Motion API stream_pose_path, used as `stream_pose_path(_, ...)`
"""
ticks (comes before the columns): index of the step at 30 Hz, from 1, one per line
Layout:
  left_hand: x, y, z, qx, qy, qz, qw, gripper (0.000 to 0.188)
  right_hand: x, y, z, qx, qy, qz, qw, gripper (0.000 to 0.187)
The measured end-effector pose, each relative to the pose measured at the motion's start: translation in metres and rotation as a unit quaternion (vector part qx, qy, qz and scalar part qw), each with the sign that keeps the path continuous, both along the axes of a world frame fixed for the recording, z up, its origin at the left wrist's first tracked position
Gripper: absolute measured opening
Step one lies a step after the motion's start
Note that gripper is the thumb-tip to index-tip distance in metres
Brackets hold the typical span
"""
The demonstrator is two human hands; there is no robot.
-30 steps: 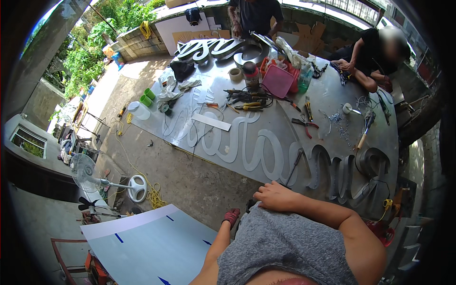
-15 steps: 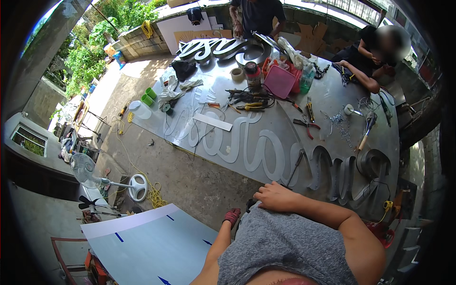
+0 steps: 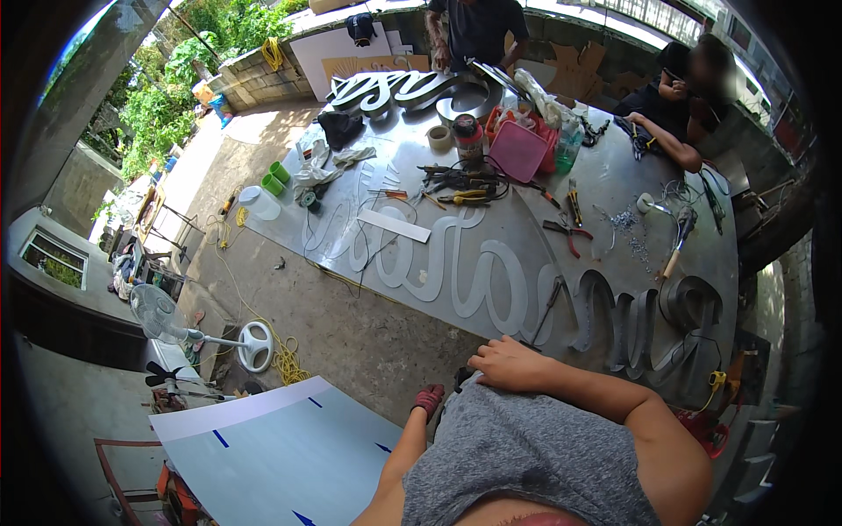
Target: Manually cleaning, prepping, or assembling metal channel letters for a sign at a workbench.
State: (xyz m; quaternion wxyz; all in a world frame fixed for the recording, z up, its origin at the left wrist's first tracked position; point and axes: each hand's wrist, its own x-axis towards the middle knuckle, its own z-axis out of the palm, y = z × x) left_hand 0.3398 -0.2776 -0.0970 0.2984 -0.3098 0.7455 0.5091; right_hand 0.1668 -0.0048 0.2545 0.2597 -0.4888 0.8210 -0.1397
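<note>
My right hand (image 3: 504, 363) is bare and rests against the front of my grey shirt (image 3: 535, 438) at the waist. Its fingers lie loosely over the cloth and hold nothing that I can see. Lower and to the left, my left hand (image 3: 429, 400) wears a dark red glove and hangs beside my hip; how its fingers are bent is too small to make out. Just beyond my right hand is the edge of a metal-topped table (image 3: 421, 302). Flat script letters (image 3: 500, 285) lie on it, and upright metal letter strips (image 3: 627, 324) stand at its right end.
Pliers (image 3: 568, 237), a hammer (image 3: 678, 245), a pink container lid (image 3: 517, 151) and white tape (image 3: 439, 137) lie on the table. One person (image 3: 478, 35) stands across it; another (image 3: 675, 96) leans at the far right. A pale blue panel (image 3: 272, 456) and a fan (image 3: 158, 313) are at left.
My hands stay where they were. At the far right, the other person's head has shifted slightly left and a hand has moved near the chest.
</note>
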Motion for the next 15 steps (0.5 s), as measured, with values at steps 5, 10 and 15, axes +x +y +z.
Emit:
stream_pose_path(5, 0.001, -0.004, -0.012, 0.016, -0.006, 0.013, 1.0, 0.048, -0.001, -0.002, 0.001, -0.001, -0.002, 0.003, 1.0, 0.035)
stream_pose_path(10, 0.002, -0.005, -0.008, 0.015, -0.004, 0.009, 1.0, 0.049, -0.001, -0.004, -0.001, 0.003, -0.001, 0.005, 1.0, 0.035)
stream_pose_path(15, -0.008, 0.0, 0.014, 0.005, -0.002, -0.014, 1.0, 0.05, -0.002, -0.003, -0.002, 0.004, 0.0, 0.001, 1.0, 0.035)
